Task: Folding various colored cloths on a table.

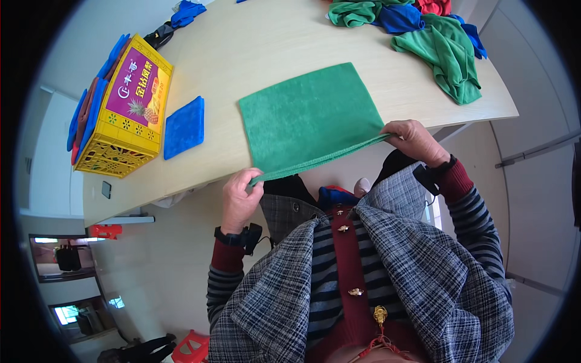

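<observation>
A green cloth (311, 115), folded in layers, lies flat on the pale table with its near edge drawn out over the table's front edge. My left hand (241, 196) pinches the near left corner of this cloth between thumb and fingers. At the near right corner, my right hand (416, 140) is closed on the same cloth. Between both hands the near edge runs fairly straight, and its stacked layers show. Left of it a small folded blue cloth (184, 127) rests on the table, apart from the green one.
A yellow plastic crate (118, 154) with blue and brown-red cloths stands at the table's left. Crumpled green cloths (442, 57) lie at the far right beside blue and red ones. A dark blue bundle (187, 13) sits at the far left. Red stools (192, 346) stand on the floor.
</observation>
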### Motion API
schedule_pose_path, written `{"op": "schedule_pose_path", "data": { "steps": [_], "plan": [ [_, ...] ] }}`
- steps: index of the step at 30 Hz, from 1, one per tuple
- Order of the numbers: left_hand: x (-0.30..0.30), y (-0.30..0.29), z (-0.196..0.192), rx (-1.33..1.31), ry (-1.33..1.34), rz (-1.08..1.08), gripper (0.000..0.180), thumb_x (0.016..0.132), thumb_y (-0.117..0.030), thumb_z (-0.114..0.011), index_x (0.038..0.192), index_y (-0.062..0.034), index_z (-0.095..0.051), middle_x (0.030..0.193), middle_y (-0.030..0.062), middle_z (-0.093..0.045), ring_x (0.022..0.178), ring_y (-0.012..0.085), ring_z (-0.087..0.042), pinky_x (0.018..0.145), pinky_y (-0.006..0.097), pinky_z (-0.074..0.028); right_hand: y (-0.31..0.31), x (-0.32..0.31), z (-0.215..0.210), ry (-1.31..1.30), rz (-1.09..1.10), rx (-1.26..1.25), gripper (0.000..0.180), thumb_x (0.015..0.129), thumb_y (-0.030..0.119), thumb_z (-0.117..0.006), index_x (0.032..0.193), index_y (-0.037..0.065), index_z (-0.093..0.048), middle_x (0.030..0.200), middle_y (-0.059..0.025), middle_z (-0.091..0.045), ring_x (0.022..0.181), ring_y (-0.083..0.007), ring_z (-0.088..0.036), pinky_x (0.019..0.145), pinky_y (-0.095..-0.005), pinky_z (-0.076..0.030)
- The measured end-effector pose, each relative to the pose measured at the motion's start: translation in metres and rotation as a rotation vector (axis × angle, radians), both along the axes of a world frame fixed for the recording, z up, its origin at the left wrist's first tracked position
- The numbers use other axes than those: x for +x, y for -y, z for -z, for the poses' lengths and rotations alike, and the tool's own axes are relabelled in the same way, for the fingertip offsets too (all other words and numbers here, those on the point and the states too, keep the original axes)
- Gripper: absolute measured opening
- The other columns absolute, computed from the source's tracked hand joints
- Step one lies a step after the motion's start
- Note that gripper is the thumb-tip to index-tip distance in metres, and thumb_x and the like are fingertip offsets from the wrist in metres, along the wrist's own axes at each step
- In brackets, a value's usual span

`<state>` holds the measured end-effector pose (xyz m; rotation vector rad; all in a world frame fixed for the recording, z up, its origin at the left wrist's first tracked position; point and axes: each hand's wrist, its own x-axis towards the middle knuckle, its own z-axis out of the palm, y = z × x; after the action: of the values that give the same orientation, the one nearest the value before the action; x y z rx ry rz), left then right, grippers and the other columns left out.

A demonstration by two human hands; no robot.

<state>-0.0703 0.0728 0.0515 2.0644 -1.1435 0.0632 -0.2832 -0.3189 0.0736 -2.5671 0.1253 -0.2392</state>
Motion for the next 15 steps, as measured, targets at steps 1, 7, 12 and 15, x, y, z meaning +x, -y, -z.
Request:
{"op": "schedule_pose_path", "data": {
  "steps": [1, 7, 12, 15],
  "plan": [
    [0.001, 0.000, -0.003, -0.018, -0.082, 0.015, 0.015, 0.087, -0.001, -0.067, 0.102, 0.0009, -0.065, 0.091, 0.0074, -0.070, 0.083, 0.0198, -0.067, 0.078, 0.031, -0.052, 0.003, 0.005, -0.010, -0.041, -0.001, 0.076, 0.019, 0.087, 0.004, -0.066, 0.106, 0.002, -0.069, 0.089, -0.0122, -0.071, 0.082, -0.0245, -0.068, 0.076, -0.0351, -0.054],
    [0.092, 0.040, -0.002, -0.140, -0.404, -0.149, 0.014, 0.089, -0.009, -0.068, 0.094, 0.0031, -0.064, 0.074, 0.0002, -0.060, 0.067, 0.0073, -0.052, 0.062, 0.028, -0.045, 0.046, 0.088, -0.023, -0.129, 0.104, 0.370, 0.019, 0.094, 0.014, -0.065, 0.103, -0.001, -0.068, 0.079, -0.0059, -0.065, 0.071, -0.0118, -0.056, 0.070, -0.0303, -0.050],
    [0.156, 0.095, 0.031, -0.252, -0.499, -0.158, 0.020, 0.089, -0.017, -0.068, 0.087, 0.0026, -0.063, 0.069, 0.0039, -0.059, 0.064, 0.0091, -0.050, 0.059, 0.031, -0.044, 0.086, 0.166, 0.025, -0.095, 0.260, 0.279, 0.038, 0.088, 0.031, -0.072, 0.108, -0.002, -0.071, 0.090, -0.0149, -0.074, 0.081, -0.0231, -0.069, 0.080, -0.0345, -0.054],
    [0.178, 0.104, 0.047, -0.064, -0.316, -0.299, 0.022, 0.086, -0.017, -0.069, 0.083, 0.0035, -0.062, 0.068, 0.0132, -0.062, 0.063, 0.0152, -0.057, 0.060, 0.036, -0.046, 0.088, 0.191, 0.038, -0.132, 0.316, 0.202, 0.040, 0.088, 0.034, -0.071, 0.108, -0.002, -0.071, 0.092, -0.0166, -0.074, 0.085, -0.0270, -0.070, 0.083, -0.0364, -0.054]
  ]
}}
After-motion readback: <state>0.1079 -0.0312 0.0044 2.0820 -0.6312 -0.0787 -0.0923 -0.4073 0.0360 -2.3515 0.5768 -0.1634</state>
